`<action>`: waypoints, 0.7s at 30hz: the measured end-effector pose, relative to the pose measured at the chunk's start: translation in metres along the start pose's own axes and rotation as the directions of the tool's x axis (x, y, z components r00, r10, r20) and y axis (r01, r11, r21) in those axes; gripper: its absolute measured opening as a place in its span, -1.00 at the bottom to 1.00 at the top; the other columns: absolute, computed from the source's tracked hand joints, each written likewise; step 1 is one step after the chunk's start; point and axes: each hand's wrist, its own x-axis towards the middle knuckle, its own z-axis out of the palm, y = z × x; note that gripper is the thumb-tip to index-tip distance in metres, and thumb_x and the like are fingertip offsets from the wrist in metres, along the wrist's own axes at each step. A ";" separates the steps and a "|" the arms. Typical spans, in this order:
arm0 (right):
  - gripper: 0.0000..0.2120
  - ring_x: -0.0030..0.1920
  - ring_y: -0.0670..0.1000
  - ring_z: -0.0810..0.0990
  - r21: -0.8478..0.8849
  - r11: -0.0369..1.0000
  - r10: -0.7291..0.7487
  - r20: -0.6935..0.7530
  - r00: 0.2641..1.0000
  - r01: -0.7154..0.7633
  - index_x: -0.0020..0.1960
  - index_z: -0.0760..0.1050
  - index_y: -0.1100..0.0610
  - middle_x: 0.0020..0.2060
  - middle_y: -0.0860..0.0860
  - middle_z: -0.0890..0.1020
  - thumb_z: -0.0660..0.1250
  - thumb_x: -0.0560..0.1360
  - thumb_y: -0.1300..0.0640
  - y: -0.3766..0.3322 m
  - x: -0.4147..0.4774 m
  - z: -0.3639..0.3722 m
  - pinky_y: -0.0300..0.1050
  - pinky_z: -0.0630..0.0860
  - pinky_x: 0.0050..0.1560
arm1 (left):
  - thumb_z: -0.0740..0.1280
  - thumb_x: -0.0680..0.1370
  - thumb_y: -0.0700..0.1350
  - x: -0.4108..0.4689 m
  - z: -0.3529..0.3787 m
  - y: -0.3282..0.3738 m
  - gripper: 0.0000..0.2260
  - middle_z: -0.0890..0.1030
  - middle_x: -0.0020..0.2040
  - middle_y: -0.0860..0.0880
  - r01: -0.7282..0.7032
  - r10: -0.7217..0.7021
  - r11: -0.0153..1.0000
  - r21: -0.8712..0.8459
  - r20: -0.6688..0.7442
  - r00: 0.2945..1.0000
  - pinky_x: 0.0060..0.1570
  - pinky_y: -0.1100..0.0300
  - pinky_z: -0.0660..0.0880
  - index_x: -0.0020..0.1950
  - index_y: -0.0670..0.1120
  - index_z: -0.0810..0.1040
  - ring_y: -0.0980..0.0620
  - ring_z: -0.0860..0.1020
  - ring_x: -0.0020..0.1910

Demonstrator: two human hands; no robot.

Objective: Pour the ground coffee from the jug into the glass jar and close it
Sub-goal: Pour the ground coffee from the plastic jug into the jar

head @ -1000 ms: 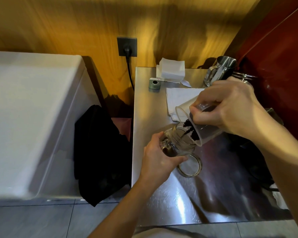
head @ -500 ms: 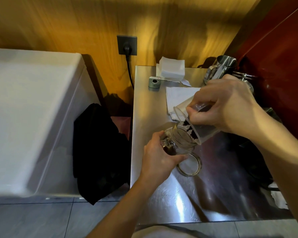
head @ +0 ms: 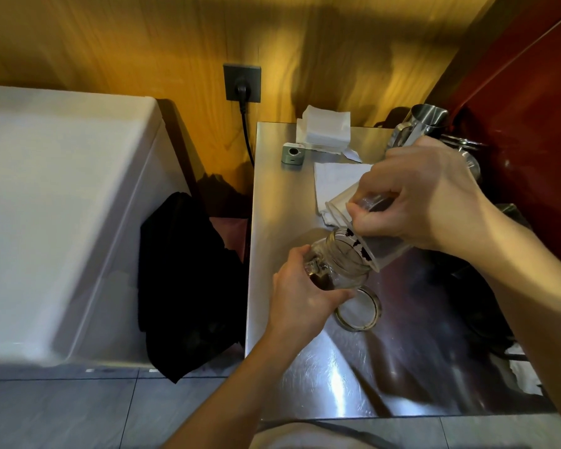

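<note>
Right hand (head: 434, 202) is gripping the clear jug (head: 366, 231) tipped steeply, its rim resting just over the mouth of the glass jar (head: 340, 264); left hand (head: 302, 303) is clenched around the jar's lower body, holding it tilted toward the jug on the steel worktop (head: 337, 367). Only a few dark clumps of ground coffee (head: 357, 244) are clinging to the jug's rim, and a dark layer is sitting in the jar's bottom, so the pour is looking nearly finished. To do this step well: keep the rim inside the jar mouth, tap or shake the jug gently so the stuck clumps drop in rather than onto the worktop, keep the jar steady. The lid (head: 358, 311) is lying flat just beside the jar, near the left hand, ready for closing once the jug is emptied and set down
</note>
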 end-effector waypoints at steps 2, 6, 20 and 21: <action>-0.68 -0.47 0.01 0.31 -0.004 1.000 0.001 0.007 1.000 -0.001 -0.43 0.55 0.12 -0.59 0.06 0.49 0.22 0.36 -0.04 0.000 0.001 0.000 -0.10 0.18 -0.25 | 0.65 0.16 0.03 0.000 0.001 -0.001 -0.28 0.61 0.08 0.08 0.004 -0.004 1.000 0.003 -0.001 1.000 0.03 0.14 0.56 0.21 0.10 0.38 0.06 0.57 0.08; -0.67 -0.48 0.06 0.37 0.004 1.000 0.016 0.027 1.000 -0.016 -0.43 0.56 0.13 -0.58 0.08 0.50 0.21 0.36 -0.05 0.002 -0.001 0.000 -0.09 0.22 -0.25 | 0.64 0.15 0.06 -0.001 0.002 -0.001 -0.26 0.60 0.09 0.06 0.010 -0.010 1.000 0.010 0.004 1.000 0.08 0.03 0.56 0.23 0.10 0.37 0.01 0.55 0.12; -0.75 -0.47 0.11 0.39 -0.013 0.997 0.081 0.029 0.996 -0.081 -0.42 0.56 0.18 -0.55 0.11 0.53 0.31 0.33 0.04 0.001 -0.001 -0.004 -0.01 0.33 -0.23 | 0.66 0.17 -0.06 -0.002 -0.002 0.000 -0.26 0.60 0.04 0.09 0.005 -0.005 0.999 -0.036 0.014 1.000 -0.15 0.47 0.46 0.26 0.00 0.40 0.17 0.58 -0.02; -0.75 -0.47 0.13 0.41 -0.011 0.997 0.081 0.022 0.996 -0.081 -0.43 0.55 0.19 -0.55 0.11 0.52 0.31 0.32 0.05 0.001 -0.001 -0.006 0.00 0.34 -0.23 | 0.66 0.17 -0.06 -0.002 -0.002 0.000 -0.26 0.59 0.02 0.13 0.007 -0.007 0.999 -0.044 0.019 1.000 -0.20 0.53 0.44 0.26 0.01 0.40 0.23 0.56 -0.04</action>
